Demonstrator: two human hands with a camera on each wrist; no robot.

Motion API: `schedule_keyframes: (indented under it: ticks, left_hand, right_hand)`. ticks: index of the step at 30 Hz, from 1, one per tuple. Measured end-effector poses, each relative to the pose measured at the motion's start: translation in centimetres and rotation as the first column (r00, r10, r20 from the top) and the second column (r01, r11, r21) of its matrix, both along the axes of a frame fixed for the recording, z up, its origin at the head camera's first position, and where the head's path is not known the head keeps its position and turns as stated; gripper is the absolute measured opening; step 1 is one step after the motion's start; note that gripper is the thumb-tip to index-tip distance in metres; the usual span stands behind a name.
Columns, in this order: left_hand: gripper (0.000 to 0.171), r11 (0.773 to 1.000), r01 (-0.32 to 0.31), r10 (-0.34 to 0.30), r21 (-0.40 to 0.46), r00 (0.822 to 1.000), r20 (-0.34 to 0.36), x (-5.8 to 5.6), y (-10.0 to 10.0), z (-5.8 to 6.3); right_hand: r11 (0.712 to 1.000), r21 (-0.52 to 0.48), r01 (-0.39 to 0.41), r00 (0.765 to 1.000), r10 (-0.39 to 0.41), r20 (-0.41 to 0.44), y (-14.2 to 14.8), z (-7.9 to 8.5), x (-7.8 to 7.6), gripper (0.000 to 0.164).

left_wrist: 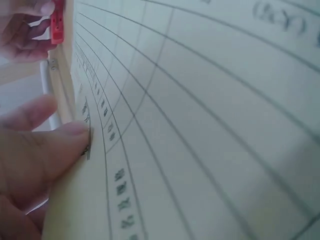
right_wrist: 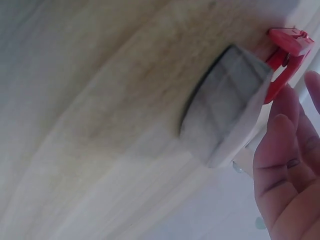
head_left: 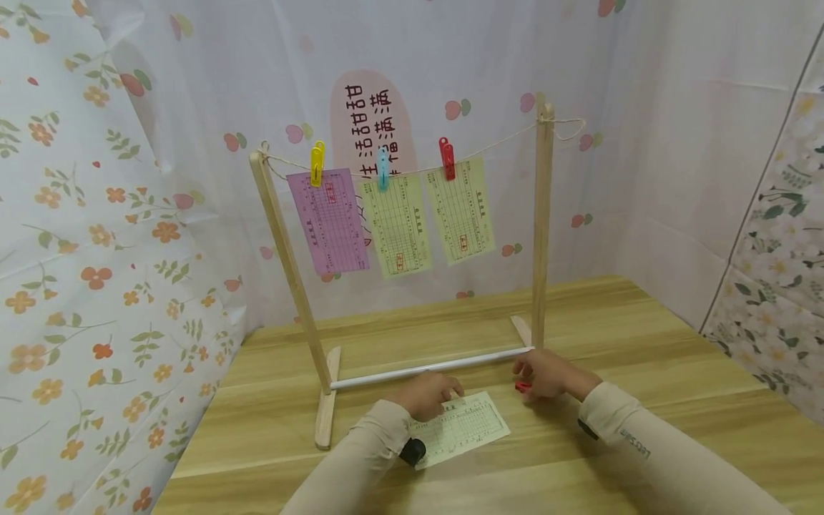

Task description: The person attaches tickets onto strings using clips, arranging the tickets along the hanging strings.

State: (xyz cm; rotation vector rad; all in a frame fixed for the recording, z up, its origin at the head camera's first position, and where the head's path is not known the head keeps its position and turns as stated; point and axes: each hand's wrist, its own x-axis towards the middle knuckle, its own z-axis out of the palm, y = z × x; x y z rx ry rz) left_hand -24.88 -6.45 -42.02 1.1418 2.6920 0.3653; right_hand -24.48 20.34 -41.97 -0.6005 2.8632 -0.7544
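My left hand point(head_left: 425, 395) pinches one edge of a pale green printed form slip point(head_left: 466, 429) low over the table. In the left wrist view the thumb point(left_wrist: 65, 145) presses on the slip's printed face, and other fingers are partly hidden behind the paper. To the right of the slip, my right hand point(head_left: 547, 374) holds a red plastic clothespin point(head_left: 523, 387) in its fingertips. That clothespin point(right_wrist: 292, 42) points away from the palm in the right wrist view. The right hand is close to the foot of the rack's right post.
A wooden rack point(head_left: 543, 236) carries a string point(head_left: 502, 145) between its posts. Yellow point(head_left: 317, 164), light blue point(head_left: 383, 168) and red point(head_left: 447, 159) clothespins hold a purple slip point(head_left: 330, 229) and two green slips point(head_left: 395, 229) there. A white bar point(head_left: 393, 375) joins the posts near the wood-grain table point(head_left: 257, 429).
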Motion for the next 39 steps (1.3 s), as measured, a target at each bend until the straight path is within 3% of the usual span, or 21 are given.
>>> schedule_keyframes:
  ticks: [9, 18, 24, 32, 39]
  left_hand:
    - [0.042, 0.999, -0.005, 0.003, 0.036, 0.997, 0.074, -0.4, -0.4, 0.2]
    - [0.038, 0.994, -0.022, 0.019, 0.111, 0.999, 0.035, -0.4, -0.4, 1.5]
    - [0.038, 0.991, -0.046, 0.041, 0.125, 0.998, 0.046, -0.3, -0.4, 2.3]
    - [0.037, 0.986, -0.035, 0.035, 0.161, 0.999, 0.004, -0.4, -0.4, 2.6]
    - [0.042, 0.966, -0.050, 0.041, 0.255, 0.998, 0.042, -0.5, -0.3, 3.0]
  right_hand:
    - [0.999, 0.035, 0.028, 1.000, -0.028, -0.001, 0.5, -0.3, 0.0, 0.039]
    - [1.000, 0.013, 0.005, 1.000, -0.005, 0.005, 0.4, -0.2, 0.1, 0.034]
    - [0.999, 0.028, -0.019, 1.000, 0.020, -0.019, 0.3, -0.1, 0.0, 0.026]
    - [0.997, 0.069, -0.015, 0.998, 0.019, -0.062, 0.4, 0.4, -0.1, 0.018]
    - [1.000, 0.029, 0.012, 1.000, -0.011, -0.013, 0.4, 0.9, 0.2, 0.013]
